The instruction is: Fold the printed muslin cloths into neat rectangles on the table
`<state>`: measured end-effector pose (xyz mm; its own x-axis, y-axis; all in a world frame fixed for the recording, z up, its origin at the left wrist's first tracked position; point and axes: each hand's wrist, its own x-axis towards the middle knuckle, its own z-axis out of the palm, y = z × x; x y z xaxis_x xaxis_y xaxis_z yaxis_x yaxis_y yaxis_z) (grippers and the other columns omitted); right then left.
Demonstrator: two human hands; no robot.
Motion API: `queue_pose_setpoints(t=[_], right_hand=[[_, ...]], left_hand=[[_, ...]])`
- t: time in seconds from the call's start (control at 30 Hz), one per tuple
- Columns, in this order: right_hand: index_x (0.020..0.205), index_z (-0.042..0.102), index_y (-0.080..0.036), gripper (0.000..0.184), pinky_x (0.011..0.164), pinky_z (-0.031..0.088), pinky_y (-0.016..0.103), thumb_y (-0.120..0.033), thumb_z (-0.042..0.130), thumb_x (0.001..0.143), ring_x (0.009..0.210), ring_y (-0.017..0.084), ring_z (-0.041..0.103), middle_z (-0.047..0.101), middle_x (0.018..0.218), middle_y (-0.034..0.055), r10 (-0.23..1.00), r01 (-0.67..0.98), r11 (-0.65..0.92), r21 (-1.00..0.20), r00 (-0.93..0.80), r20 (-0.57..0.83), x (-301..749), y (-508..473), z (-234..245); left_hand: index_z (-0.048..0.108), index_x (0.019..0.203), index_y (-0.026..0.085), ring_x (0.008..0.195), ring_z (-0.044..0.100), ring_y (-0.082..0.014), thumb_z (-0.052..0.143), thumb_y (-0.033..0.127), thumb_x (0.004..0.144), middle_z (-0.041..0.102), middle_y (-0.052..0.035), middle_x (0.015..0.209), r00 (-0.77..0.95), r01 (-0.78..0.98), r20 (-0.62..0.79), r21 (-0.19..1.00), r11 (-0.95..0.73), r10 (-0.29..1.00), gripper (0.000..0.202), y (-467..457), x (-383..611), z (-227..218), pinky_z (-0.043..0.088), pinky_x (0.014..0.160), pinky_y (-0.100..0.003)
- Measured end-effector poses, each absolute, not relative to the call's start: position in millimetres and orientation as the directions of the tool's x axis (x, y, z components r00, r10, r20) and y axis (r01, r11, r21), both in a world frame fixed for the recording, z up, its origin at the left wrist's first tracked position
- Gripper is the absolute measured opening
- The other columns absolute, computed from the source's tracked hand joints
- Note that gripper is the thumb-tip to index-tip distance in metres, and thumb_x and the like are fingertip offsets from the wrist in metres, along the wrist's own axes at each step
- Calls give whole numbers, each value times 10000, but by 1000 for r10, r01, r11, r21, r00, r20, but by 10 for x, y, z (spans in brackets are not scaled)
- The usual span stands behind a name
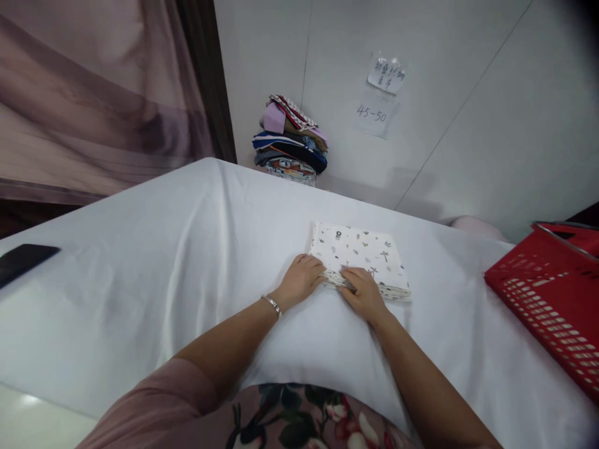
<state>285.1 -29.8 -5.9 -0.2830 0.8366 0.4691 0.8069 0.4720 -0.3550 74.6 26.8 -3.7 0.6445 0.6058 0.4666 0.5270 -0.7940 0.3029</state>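
Observation:
A folded white cloth [358,249] with small printed palm trees and other motifs lies flat on the white-covered table [253,231]. Its layers show along the near edge. My left hand [302,279], with a silver bracelet at the wrist, grips the near left corner, fingers closed on the edge. To its right, my right hand [362,294] pinches the middle of the same near edge, fingertips on top and thumb at the layered side. The thumbs and the underside of the cloth are partly hidden.
A red plastic basket [547,299] stands at the right. At the far left lies a dark flat object [25,259]. Beyond the back edge, a stack of folded clothes [292,140] sits by the wall, under paper notes [374,112]. A patterned curtain [93,93] hangs at the left.

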Motion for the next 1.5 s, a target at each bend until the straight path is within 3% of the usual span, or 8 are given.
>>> queue_pose_setpoints(t=[0.4,0.6,0.77,1.1,1.3,1.5], right_hand=[[1081,606,-203,252,858,430,421,-309,489,884,983,236,528,620,1053,93,836,831,446,-332,-254,487,2835,-278,-108],[1061,609,-191,249,844,427,408,-316,470,897,965,231,532,626,1030,92,842,845,427,-321,-243,481,2818,-280,-108],[1057,609,-201,240,845,428,398,-317,477,894,969,228,532,624,1034,85,844,843,428,-325,-244,477,2829,-278,-109],[1063,605,-184,241,858,431,398,-287,517,864,978,225,532,620,1050,89,840,838,436,-327,-248,483,2833,-277,-111],[1130,583,-198,341,883,426,428,-337,566,819,1030,254,519,599,1115,102,841,841,446,-306,-278,464,2824,-295,-85],[1111,587,-184,287,871,428,417,-301,518,857,1008,244,520,606,1097,100,843,866,421,-269,-264,469,2813,-275,-115]], left_hand=[[597,883,179,888,509,-181,447,307,907,602,-35,895,623,537,471,323,-779,624,199,269,768,-34,369,871,-360],[589,981,200,945,509,-173,483,284,889,598,-28,956,650,518,459,316,-795,606,164,248,729,-14,324,951,-384],[560,1064,208,988,501,-199,583,280,818,588,-40,1003,678,526,428,285,-801,597,258,229,710,0,277,999,-429],[578,982,193,960,503,-180,482,235,878,589,-34,948,677,523,440,275,-807,589,147,245,734,-3,314,968,-392],[582,966,185,938,512,-181,448,265,903,593,-37,921,668,529,454,269,-805,590,168,267,750,-14,327,952,-395],[585,948,177,922,515,-179,444,276,908,599,-38,907,661,538,453,270,-798,599,178,262,763,-9,347,927,-382]])
